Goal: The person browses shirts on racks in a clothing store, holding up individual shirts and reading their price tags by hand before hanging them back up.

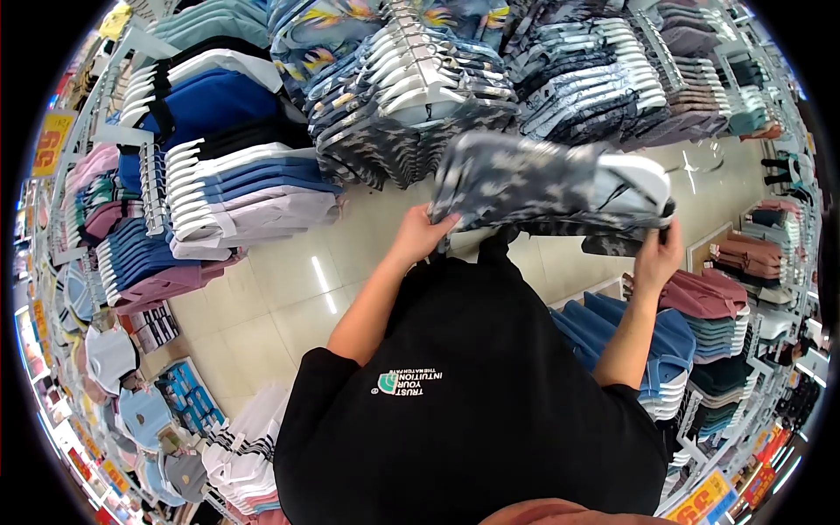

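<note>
1. The left hand is clamped on the left end of the camouflage garment.
2. The right hand grips the other end, beside the white hanger.
3. The garment is held in the air, near the hanging shirts.

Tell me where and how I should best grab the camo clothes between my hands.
Probably by the white hanger at the right end of the camo clothes, coming from the right with the right hand: it looks stiff and shows bare there, while the cloth looks soft. The left hand can support the opposite end.
</note>
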Demonstrator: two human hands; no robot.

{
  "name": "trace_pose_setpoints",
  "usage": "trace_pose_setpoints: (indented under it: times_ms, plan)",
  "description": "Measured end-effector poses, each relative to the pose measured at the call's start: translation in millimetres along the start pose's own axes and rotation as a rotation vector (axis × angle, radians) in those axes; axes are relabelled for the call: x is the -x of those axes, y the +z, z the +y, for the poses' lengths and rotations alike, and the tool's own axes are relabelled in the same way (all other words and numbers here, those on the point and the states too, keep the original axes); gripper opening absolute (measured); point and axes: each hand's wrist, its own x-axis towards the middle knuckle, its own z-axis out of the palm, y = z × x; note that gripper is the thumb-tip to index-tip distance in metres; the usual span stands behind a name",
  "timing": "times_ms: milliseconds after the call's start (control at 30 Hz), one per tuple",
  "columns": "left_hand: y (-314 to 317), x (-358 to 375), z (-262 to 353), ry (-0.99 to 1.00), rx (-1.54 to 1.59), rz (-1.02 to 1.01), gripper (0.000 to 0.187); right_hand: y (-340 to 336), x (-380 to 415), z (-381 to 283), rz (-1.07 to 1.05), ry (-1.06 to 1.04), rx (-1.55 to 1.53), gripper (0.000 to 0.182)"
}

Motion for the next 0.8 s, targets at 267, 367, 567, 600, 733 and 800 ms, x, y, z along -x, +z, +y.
trace_pose_setpoints:
  times_ms: [267, 367, 567, 600, 733, 800]
  plan:
    - [-10.3, -12.0, 25.4, -0.113, 0.522, -0.097, 0.025, -44.0, -11.5, 5.4, -0.030, 0.182, 0.182, 0.033]
    - [-25.0, -8.5, 38.9, -0.084, 0.590, -0.084, 0.027, -40.0, -17.2, 10.3, -0.089, 0.232, 0.115, 0.036]
    - [-33.8, 2.1, 42.1, -0.020, 0.782, -0.007, 0.028, -26.7, -36.4, 8.8, -0.123, 0.186, 0.067, 0.036]
    - [-36.4, 3.7, 43.2, -0.007, 0.802, 0.001, 0.030, -23.0, -39.2, 2.9, -0.114, 0.163, 0.024, 0.036]
    - [-52.2, 8.2, 46.2, 0.055, 0.893, 0.101, 0.031, -10.8, -53.8, -11.2, -0.124, 0.160, -0.201, 0.038]
    - [-62.3, 11.2, 45.3, 0.089, 0.929, 0.159, 0.032, -3.7, -61.9, -21.9, -0.202, 0.155, -0.280, 0.037]
